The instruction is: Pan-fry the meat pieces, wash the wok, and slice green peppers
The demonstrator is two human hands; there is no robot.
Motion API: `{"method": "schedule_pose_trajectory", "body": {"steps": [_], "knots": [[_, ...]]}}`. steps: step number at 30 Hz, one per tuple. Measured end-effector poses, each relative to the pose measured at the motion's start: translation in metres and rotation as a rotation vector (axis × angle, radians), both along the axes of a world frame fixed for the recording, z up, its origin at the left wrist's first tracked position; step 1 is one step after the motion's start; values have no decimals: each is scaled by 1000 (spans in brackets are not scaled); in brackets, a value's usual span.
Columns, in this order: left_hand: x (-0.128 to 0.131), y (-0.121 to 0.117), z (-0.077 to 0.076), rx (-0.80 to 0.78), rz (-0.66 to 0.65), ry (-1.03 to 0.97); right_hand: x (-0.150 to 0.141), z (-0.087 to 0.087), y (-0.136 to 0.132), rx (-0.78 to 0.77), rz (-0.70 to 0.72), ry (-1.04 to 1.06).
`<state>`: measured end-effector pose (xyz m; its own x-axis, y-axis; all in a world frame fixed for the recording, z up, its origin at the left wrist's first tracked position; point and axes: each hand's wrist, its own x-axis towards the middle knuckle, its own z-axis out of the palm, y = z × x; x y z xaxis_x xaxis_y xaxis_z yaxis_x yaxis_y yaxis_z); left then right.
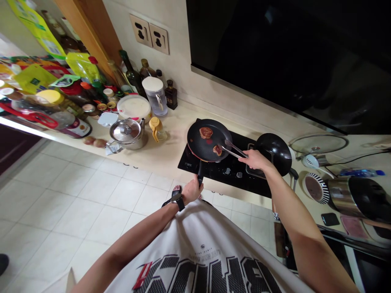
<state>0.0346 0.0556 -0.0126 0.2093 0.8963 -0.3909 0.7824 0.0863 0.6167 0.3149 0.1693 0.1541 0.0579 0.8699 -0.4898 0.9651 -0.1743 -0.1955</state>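
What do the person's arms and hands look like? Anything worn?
Bare arms, no gloves on the left hand or right hand. A black watch sits on the left wrist. The white T-shirt has black block lettering and a red mark.

Frying pan (205,140) as landmark: we are seeing two pieces of meat (206,132) lying in it, tongs (233,148) reaching in from its right, a glass hob (226,175) lying beneath it, a wok (274,154) sitting just right of it, and a lidded saucepan (126,133) standing left of it on the counter (171,158).

Nothing is readable: the T-shirt's black lettering (207,273) and the cooktop's small mark (187,164) are too warped or tiny.
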Motion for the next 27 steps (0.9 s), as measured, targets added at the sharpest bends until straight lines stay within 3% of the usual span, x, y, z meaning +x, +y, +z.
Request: {"method": "schedule_pose_trajectory", "body": {"steps": [11, 17, 22, 27], "knots": [[0, 1, 0, 15, -12, 4, -6, 2, 7, 52, 166, -187], [0, 1, 1, 11, -8, 9, -8, 6, 15, 35, 352, -218], [0, 0, 3, 13, -11, 8, -10, 14, 20, 75, 355, -223], [0, 0, 4, 6, -5, 0, -16, 10, 16, 71, 374, -217]]}}
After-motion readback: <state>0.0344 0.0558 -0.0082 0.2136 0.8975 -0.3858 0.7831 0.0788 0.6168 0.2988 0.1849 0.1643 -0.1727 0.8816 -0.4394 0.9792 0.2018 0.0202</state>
